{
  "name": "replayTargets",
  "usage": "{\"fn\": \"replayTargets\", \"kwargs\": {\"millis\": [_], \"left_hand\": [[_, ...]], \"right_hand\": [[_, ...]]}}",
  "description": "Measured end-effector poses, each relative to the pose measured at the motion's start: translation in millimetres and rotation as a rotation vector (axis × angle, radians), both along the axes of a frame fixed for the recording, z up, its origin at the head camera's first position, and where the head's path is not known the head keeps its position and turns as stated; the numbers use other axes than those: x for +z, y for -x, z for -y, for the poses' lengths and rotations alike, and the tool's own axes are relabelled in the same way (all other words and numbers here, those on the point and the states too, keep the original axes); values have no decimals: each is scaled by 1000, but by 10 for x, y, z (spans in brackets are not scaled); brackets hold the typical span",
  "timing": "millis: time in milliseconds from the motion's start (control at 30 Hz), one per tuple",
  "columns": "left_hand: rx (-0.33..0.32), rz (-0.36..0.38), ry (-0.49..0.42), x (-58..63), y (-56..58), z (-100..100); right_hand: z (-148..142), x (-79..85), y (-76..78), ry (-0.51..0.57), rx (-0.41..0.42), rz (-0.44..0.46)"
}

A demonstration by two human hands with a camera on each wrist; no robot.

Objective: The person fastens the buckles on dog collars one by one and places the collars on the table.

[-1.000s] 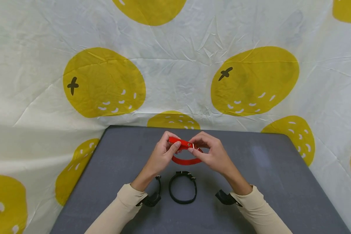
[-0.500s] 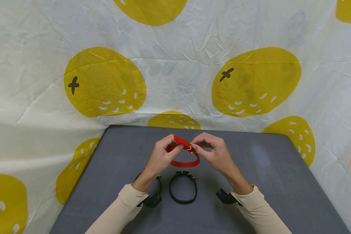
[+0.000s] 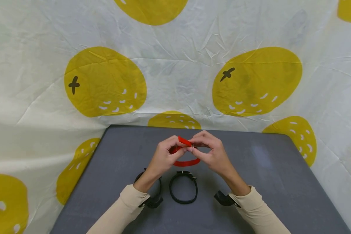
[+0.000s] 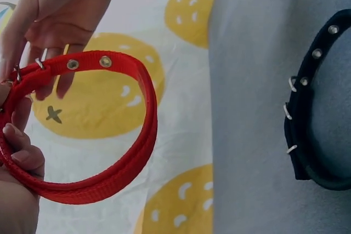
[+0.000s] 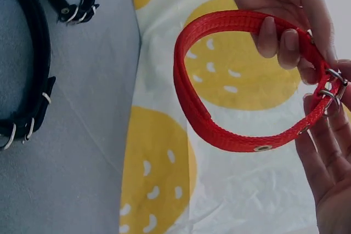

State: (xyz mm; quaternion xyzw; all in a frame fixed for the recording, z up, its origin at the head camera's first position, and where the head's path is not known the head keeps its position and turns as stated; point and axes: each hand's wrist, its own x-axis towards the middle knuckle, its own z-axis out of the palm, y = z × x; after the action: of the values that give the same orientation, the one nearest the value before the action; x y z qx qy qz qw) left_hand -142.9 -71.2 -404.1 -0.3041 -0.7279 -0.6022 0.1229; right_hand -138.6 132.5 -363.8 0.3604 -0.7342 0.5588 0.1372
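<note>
A red collar with metal eyelets is held up above the table, bent into a loop between both hands. My left hand grips the strap near the buckle, its fingers curled round the band in the right wrist view. On the other side, my right hand pinches the collar at the metal buckle. The strap's red end sticks up past the left fingers. Both thumbs meet close to the buckle, partly hiding it in the head view. A D-ring hangs beside the buckle.
A black buckled collar lies on the dark grey table in front of me. Left of it, a second black collar is partly covered by my left wrist. A white cloth with yellow fruit prints hangs behind the table.
The red strap end has tilted upward, and both thumbs have come together at the buckle. My left hand has shifted slightly right over the last half second. The black collars have stayed put.
</note>
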Motion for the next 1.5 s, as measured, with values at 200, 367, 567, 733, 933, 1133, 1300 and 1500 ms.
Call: {"fn": "replayTargets", "kwargs": {"millis": [200,367,567,733,933,1133,1300,1500], "left_hand": [[-1,-6,27,-11,1,-6],[17,-30,60,6,-7,-2],[14,-27,20,38,-15,15],[-80,26,-104,32,-34,43],[-90,24,-142,27,-28,38],[-92,44,-141,16,-18,34],[-100,77,-119,6,-4,39],[-81,199,-44,11,-9,35]], "right_hand": [[-17,-34,21,9,3,-75],[-20,-54,27,14,23,-137],[-33,-44,3,-33,30,-67],[-45,-5,-12,-82,49,7],[-57,22,-14,-96,56,39],[-69,19,-14,-117,70,61],[-67,-33,42,-113,55,-35],[-136,-164,196,-118,31,-168]]}}
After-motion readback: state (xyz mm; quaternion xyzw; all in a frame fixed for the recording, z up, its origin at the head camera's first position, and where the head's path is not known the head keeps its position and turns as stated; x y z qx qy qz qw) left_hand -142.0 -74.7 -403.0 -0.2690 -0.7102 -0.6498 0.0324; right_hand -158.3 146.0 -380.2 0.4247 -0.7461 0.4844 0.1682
